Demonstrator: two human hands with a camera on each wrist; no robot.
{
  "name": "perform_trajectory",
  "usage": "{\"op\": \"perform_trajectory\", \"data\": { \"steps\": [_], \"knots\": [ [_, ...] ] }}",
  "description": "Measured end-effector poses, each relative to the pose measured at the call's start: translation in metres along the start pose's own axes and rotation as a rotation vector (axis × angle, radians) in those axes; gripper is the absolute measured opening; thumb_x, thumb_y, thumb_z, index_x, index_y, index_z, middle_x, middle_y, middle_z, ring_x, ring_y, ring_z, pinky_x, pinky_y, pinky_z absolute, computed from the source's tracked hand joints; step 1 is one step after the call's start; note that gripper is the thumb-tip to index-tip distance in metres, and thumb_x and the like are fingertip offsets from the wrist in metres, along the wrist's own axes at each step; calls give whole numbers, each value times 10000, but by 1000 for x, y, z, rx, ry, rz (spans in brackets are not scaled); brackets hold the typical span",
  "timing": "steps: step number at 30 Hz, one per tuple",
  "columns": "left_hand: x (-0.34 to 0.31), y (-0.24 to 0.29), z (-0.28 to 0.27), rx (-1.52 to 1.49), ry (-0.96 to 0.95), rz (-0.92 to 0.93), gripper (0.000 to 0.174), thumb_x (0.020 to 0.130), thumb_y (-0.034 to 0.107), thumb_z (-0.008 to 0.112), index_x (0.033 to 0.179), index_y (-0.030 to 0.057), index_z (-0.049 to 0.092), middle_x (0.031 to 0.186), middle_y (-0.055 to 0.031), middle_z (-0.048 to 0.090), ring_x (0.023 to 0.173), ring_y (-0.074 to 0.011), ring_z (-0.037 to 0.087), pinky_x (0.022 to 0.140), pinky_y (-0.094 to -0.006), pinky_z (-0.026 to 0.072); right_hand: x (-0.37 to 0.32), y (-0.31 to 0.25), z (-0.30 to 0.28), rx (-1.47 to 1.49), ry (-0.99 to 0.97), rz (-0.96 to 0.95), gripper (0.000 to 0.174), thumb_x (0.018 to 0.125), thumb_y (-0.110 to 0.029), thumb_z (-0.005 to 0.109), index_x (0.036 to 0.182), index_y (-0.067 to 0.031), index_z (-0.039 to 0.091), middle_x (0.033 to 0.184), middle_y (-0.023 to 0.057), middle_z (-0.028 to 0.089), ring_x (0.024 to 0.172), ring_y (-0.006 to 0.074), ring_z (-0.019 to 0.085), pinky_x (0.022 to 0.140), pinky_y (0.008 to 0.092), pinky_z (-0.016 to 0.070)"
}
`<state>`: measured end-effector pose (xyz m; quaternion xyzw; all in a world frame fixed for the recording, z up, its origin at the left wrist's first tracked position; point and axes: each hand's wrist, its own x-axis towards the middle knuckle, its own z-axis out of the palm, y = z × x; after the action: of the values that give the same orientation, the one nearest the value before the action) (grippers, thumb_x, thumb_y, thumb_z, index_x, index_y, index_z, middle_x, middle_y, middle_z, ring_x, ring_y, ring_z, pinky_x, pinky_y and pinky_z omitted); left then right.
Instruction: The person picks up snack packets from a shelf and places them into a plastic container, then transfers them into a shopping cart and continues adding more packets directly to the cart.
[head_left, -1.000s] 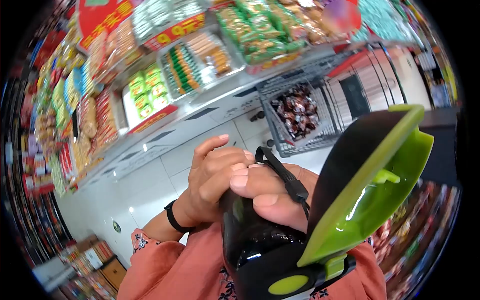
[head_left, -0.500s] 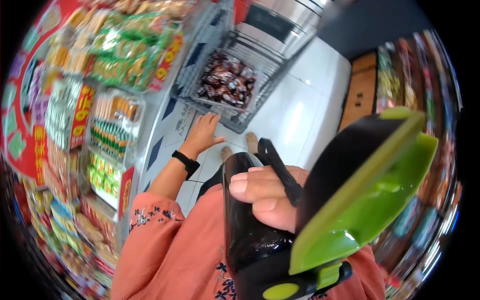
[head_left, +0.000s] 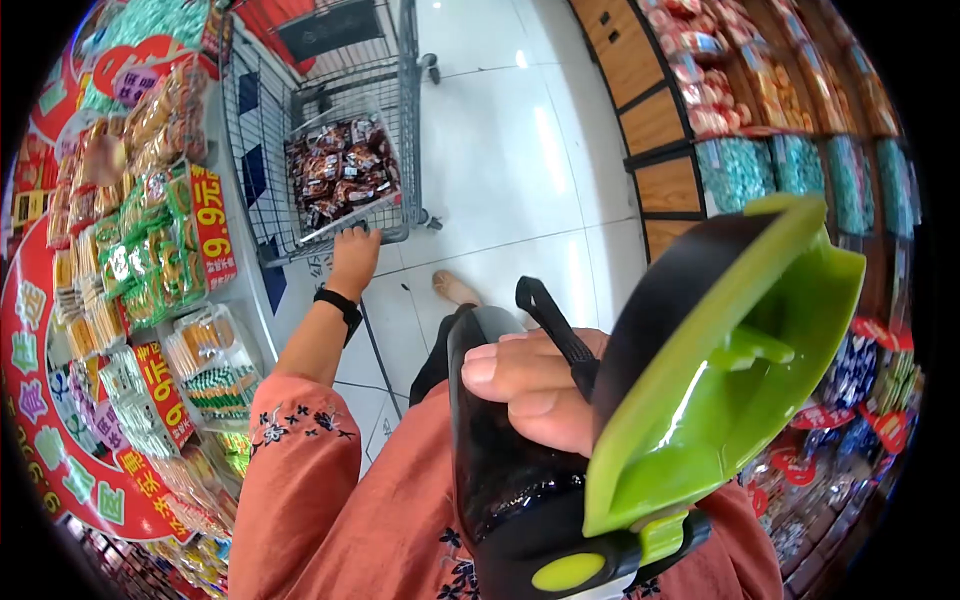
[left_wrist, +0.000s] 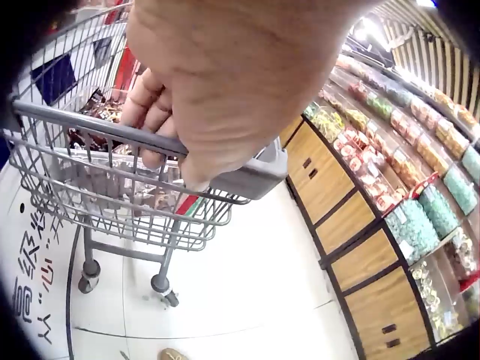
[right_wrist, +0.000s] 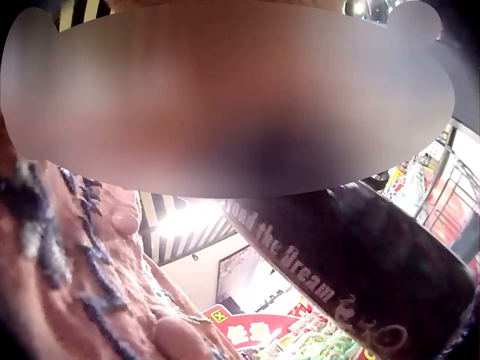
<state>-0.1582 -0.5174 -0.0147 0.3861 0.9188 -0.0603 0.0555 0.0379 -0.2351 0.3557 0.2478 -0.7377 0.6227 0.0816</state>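
In the head view, your left hand (head_left: 355, 262) is at the handle of the shopping cart (head_left: 411, 150), ahead of you beside the snack display (head_left: 165, 255); brown packets (head_left: 345, 165) lie inside. Your right hand (head_left: 535, 385) grips a dark bottle (head_left: 515, 470), its green lid (head_left: 700, 390) raised, at your chest. In the left wrist view, your left fingers curl round the handle (left_wrist: 90, 124). In the right wrist view, the bottle shows white lettering (right_wrist: 285, 259); blur covers the upper part.

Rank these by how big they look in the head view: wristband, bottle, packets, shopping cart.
1. Bottle, counting its open lid, and nearest the camera
2. Shopping cart
3. Packets, taken together
4. Wristband
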Motion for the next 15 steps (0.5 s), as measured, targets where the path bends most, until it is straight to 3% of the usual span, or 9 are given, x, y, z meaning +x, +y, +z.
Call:
{"op": "perform_trajectory", "data": {
  "steps": [4,8,14,15],
  "knots": [
    [13,30,-1,-24,28,24,94,895,113,539,967,105,599,895,-131,649,880,-324,639,755,-466,494,-43,0,-13,-27,57,-39,268,998,-43,500,1260,-3,538,1264,277,624,1153,373,647,1000,536,487],
    [40,114,-5,2,-40,62,136,907,126,520,1022,116,592,918,-137,654,882,-328,640,744,-477,499,-109,-23,-43,-45,117,22,265,996,-61,512,1251,3,543,1253,272,627,1141,376,649,992,532,493],
    [82,227,-8,-2,104,108,221,909,113,531,1123,139,581,1028,-185,643,919,-351,644,739,-482,513,-220,-55,-77,-113,241,1,260,990,-87,526,1225,20,555,1232,276,627,1122,387,650,979,529,498],
    [88,248,-13,-94,161,111,265,909,95,533,1169,122,578,1060,-206,630,979,-386,635,767,-502,518,-236,-59,-82,-133,268,-2,260,989,-91,528,1221,23,556,1228,277,627,1119,389,650,976,528,499]
  ]
}}
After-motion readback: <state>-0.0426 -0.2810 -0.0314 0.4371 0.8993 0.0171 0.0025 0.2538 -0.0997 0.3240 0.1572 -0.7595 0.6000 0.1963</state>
